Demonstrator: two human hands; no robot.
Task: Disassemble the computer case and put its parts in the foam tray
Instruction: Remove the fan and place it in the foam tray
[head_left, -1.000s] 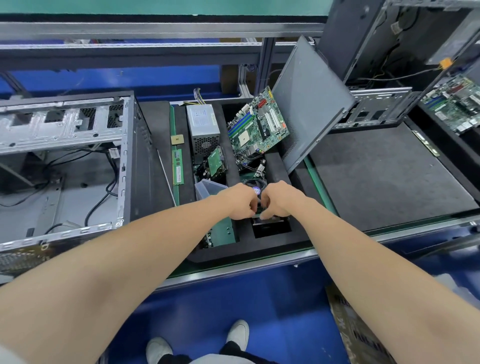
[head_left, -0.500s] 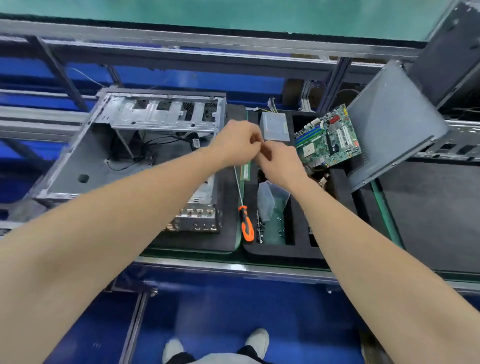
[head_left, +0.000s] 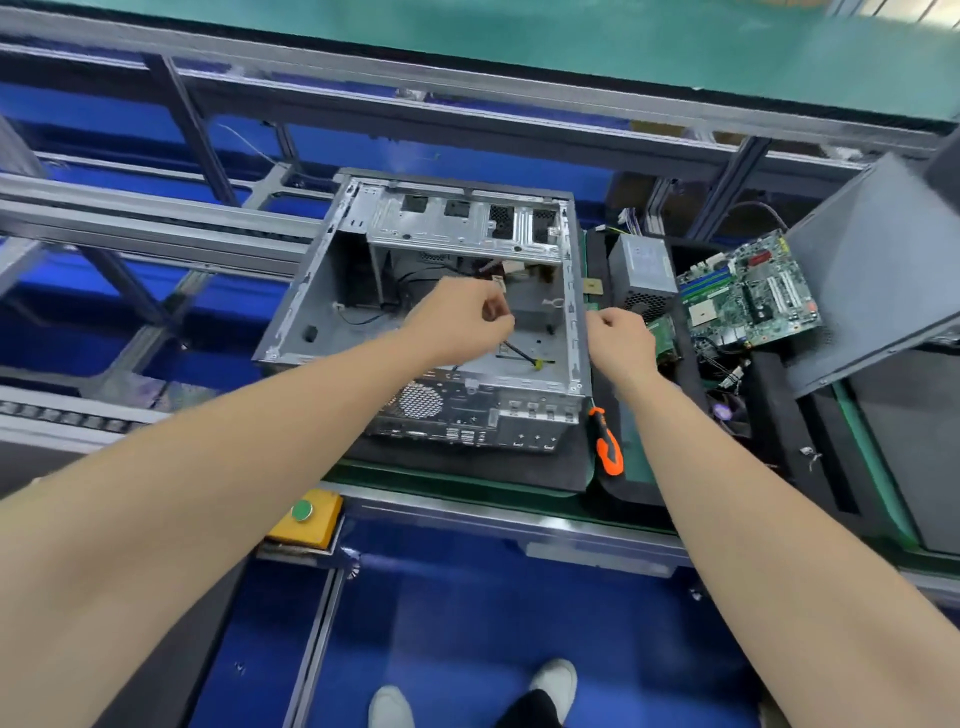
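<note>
**Inspector:** Cases on the desk (head_left: 447, 482)?

**Clerk:** One computer case (head_left: 332, 291). It lies open side up on a dark mat, just left of the foam tray (head_left: 779, 415). Loose black cables lie inside it, and one of them carries a yellow tie (head_left: 537, 362).

**Inspector:** Parts in the tray?

**Clerk:** One grey power supply (head_left: 644, 265) stands at the far end. One large green motherboard (head_left: 748, 296) is propped at a tilt beside it. One smaller green board (head_left: 666, 338) shows partly behind the right wrist. One grey side panel (head_left: 872, 270) leans over the tray's right side. The wiring under the motherboard is too tangled to count.

**Inspector:** Tools?

**Clerk:** One screwdriver (head_left: 607, 447) with an orange and black handle lies at the tray's left edge, below the case's near right corner.

**Inspector:** Hands?

**Clerk:** Two, both bare. The left hand (head_left: 462, 322) is over the case's open interior, fingers curled in toward the thumb. I cannot tell whether it is gripping anything. The right hand (head_left: 621, 338) is at the case's right rim, above the gap between the case and the tray. Its fingers are curled and the palm is turned away, so I cannot tell what it holds either.

**Inspector:** Anything else?

**Clerk:** One yellow box with one green button (head_left: 303, 512) sits on the desk's front edge. Two pale shoes (head_left: 389, 706) stand on the blue floor.
</note>
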